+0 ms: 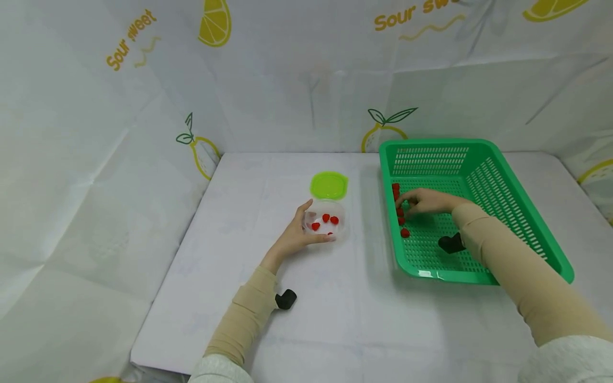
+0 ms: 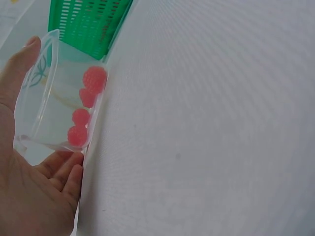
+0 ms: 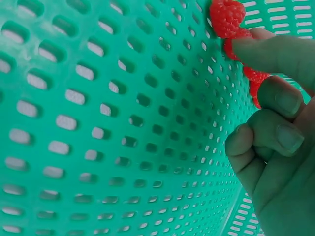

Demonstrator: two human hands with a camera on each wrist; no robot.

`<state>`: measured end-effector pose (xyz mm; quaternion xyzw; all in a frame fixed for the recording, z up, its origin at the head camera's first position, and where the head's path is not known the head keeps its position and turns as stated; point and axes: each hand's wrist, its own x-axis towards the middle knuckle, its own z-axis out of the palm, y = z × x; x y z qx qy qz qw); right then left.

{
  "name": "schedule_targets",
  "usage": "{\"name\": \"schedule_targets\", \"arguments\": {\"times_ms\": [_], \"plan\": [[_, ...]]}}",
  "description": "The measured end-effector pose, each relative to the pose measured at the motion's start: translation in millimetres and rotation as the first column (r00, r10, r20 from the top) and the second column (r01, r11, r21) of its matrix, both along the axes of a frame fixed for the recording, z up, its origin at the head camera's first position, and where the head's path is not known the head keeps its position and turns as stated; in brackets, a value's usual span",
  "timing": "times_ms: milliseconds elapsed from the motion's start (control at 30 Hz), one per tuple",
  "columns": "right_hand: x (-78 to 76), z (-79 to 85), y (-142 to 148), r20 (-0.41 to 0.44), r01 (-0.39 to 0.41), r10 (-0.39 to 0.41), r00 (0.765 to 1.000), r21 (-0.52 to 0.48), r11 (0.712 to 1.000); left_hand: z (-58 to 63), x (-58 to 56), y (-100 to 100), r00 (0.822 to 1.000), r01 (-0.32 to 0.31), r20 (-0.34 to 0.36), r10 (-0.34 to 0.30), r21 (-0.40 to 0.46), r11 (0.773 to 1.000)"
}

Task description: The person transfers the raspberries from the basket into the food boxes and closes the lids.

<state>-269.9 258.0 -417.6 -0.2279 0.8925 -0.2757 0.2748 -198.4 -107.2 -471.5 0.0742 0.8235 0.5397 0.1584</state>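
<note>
My left hand (image 1: pixel 294 236) holds a clear plastic container (image 2: pixel 54 73) at its near left side, thumb at the rim and fingers low by the base. Several red raspberries (image 1: pixel 325 218) lie on its bottom. A light green lid (image 1: pixel 329 185) lies just behind the container. Inside the green basket (image 1: pixel 522 213), my right hand (image 1: pixel 428 202) is at the left wall, where more raspberries (image 3: pixel 227 18) line up in a row. Thumb and forefinger pinch one raspberry (image 3: pixel 230 48) of that row, while the other fingers curl toward the palm.
The basket has slotted, raised walls and stands on the right of the white table (image 1: pixel 215 239). A lemon-print cloth (image 1: pixel 306 80) hangs behind the table and on its left. Black wrist pieces (image 1: pixel 286 299) stick out from both sleeves.
</note>
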Motion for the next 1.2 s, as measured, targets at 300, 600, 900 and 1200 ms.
{"name": "schedule_targets", "arguments": {"times_ms": [300, 600, 900, 1200], "plan": [[5.4, 2.4, 0.0, -0.005, -0.016, 0.017, 1.0, 0.018, 1.0, 0.1, 0.3, 0.4, 1.0, -0.004, -0.009, 0.004, -0.012, 1.0], [5.8, 1.1, 0.1, -0.01, -0.02, 0.02, 1.0, 0.02, 1.0, -0.4, 1.4, 0.5, 1.0, -0.006, 0.0, 0.006, -0.013, 1.0], [7.8, 3.4, -1.2, -0.027, -0.015, 0.016, 0.999, 0.023, 1.0, -0.7, 0.5, -0.3, 1.0, -0.005, -0.002, 0.005, -0.008, 1.0], [5.7, -0.9, 0.0, -0.034, -0.026, 0.027, 0.999, 0.029, 0.999, -1.6, -0.3, -1.2, 1.0, 0.002, -0.002, -0.002, -0.005, 1.0]]}}
